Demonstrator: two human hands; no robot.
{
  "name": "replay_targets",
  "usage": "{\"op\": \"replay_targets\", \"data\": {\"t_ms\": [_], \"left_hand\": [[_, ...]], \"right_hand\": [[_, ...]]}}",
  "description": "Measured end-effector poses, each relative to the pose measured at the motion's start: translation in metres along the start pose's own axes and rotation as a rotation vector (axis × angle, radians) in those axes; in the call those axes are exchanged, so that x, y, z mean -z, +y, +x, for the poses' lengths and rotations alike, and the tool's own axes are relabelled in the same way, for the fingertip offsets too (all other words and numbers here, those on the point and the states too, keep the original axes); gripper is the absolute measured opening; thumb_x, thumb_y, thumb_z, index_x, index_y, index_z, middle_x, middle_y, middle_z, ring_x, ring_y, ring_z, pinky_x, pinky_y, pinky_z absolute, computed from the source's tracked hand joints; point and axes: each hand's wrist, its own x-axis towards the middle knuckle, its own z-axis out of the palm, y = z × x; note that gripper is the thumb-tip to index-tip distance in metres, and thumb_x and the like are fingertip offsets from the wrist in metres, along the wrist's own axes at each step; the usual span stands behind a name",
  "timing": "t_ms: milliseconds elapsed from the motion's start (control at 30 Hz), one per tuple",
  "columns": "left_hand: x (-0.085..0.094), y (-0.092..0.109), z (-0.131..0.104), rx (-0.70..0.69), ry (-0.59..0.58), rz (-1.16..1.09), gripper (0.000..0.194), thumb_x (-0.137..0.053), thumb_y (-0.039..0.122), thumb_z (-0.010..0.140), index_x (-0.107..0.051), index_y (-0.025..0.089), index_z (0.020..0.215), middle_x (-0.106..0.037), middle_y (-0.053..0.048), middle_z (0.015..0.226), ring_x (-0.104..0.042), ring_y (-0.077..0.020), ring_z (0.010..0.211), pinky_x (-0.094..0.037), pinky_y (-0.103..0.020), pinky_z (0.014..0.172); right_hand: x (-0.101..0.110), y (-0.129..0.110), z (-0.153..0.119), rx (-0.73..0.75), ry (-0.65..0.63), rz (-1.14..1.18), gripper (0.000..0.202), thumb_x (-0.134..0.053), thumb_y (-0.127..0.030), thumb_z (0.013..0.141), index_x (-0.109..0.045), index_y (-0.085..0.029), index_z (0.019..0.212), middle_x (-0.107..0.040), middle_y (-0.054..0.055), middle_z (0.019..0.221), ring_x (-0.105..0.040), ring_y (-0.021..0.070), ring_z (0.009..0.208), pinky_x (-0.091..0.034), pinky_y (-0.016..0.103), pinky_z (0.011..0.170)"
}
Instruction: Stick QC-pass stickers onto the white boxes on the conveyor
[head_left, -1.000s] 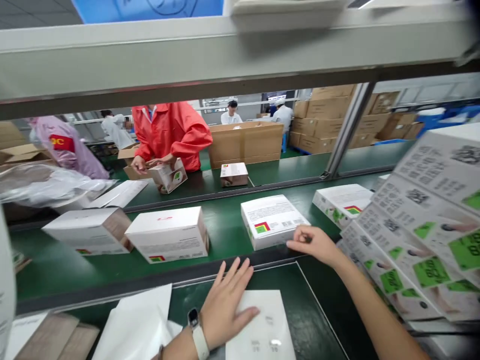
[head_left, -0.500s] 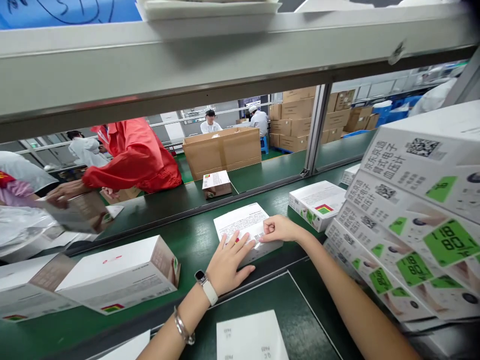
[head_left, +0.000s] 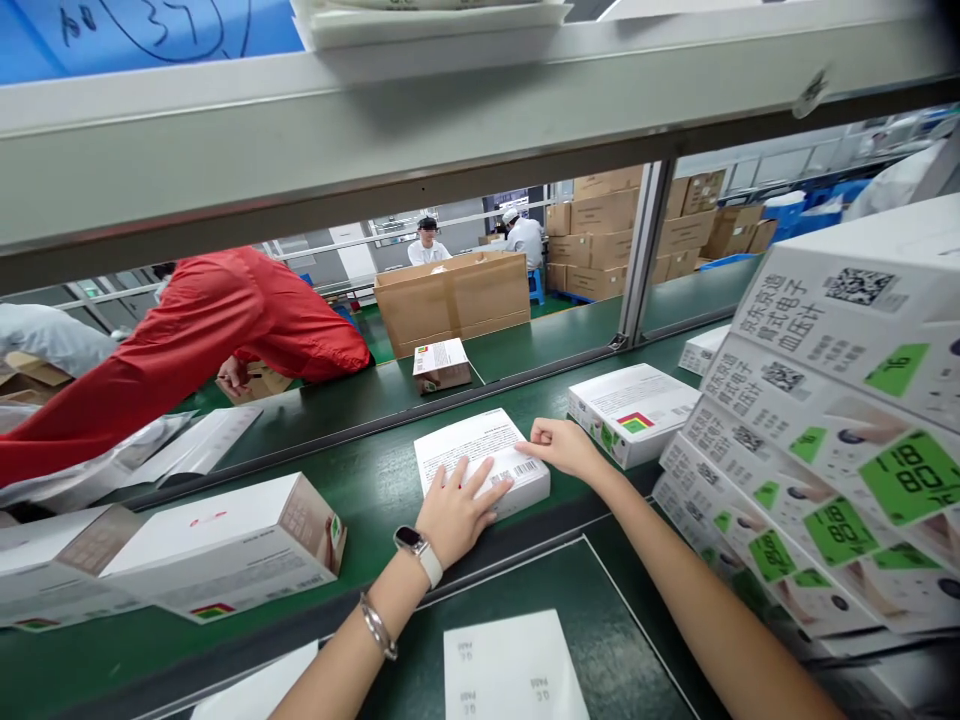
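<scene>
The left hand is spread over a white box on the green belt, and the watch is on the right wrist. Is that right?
Not quite: the watch is on the left wrist, as the head view shows. The left hand is indeed spread over a white box on the green belt.

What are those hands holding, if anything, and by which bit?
The left hand lies open on the white rectangular cardboard box, not gripping it; the right hand curls at the box's right edge; whether it pinches anything cannot be told.

a person in red (head_left: 259, 310) leans left of a large open carton (head_left: 454, 300); beyond it, brown boxes (head_left: 609, 215) stand stacked near a blue stool (head_left: 535, 287).
</scene>
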Motion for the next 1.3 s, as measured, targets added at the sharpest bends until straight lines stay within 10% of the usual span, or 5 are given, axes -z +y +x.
{"op": "replay_targets", "data": {"t_ms": [267, 467, 633, 1067, 1300], "left_hand": [[0.008, -0.024, -0.048, -0.019, -0.034, -0.361, 0.03, -0.048, 0.021, 0.082, -0.057, 0.039, 0.104, -0.028, 0.007, 0.135, -0.023, -0.0285, 0.124, -0.02, -0.054, 0.097], [-0.023, -0.06, -0.055, 0.735, 0.384, -1.14, 0.042, -0.039, 0.04, 0.086, -0.042, 0.02, 0.122, -0.041, -0.009, 0.128, -0.039, -0.0254, 0.116, -0.034, -0.045, 0.093], [-0.032, -0.063, -0.048, 0.687, 0.352, -1.297, 0.045, -0.041, 0.034, 0.087, -0.03, 0.019, 0.128, -0.052, -0.01, 0.118, -0.054, -0.0205, 0.101, -0.046, -0.036, 0.083], [0.009, -0.049, -0.087, 0.653, 0.691, -0.538, 0.075, -0.054, 0.035, 0.078, -0.007, 0.019, 0.134, -0.011, -0.013, 0.14, -0.022, -0.0275, 0.124, -0.026, -0.044, 0.098], [0.032, 0.059, -0.119, 0.079, 0.025, -0.482, 0.061, -0.04, 0.047, 0.083, -0.019, 0.021, 0.134, -0.024, -0.007, 0.137, -0.018, -0.0268, 0.126, -0.016, -0.049, 0.101]], "right_hand": [[-0.031, 0.0, -0.003, -0.193, 0.072, 0.464, 0.038, -0.051, -0.055, 0.067, -0.048, -0.019, 0.058, -0.037, -0.006, 0.046, -0.035, 0.0091, 0.045, -0.027, 0.021, 0.046], [-0.061, -0.018, 0.009, -0.278, -0.071, 0.759, 0.043, -0.051, -0.053, 0.07, -0.062, -0.013, 0.08, -0.056, 0.002, 0.054, -0.052, 0.0147, 0.052, -0.038, 0.024, 0.046], [-0.07, -0.038, 0.005, -0.199, -0.182, 0.943, 0.047, -0.059, -0.047, 0.067, -0.06, -0.013, 0.1, -0.064, 0.007, 0.079, -0.059, 0.0193, 0.071, -0.046, 0.027, 0.057], [-0.057, -0.05, -0.053, 0.005, -0.019, 0.394, 0.038, -0.035, -0.043, 0.083, -0.056, -0.018, 0.104, -0.053, 0.0, 0.061, -0.049, 0.0145, 0.056, -0.038, 0.025, 0.054], [-0.03, -0.073, -0.141, 0.15, -0.329, 0.061, 0.022, -0.038, -0.032, 0.083, -0.053, -0.022, 0.096, -0.064, 0.003, 0.084, -0.059, 0.0174, 0.07, -0.039, 0.025, 0.059]]}}
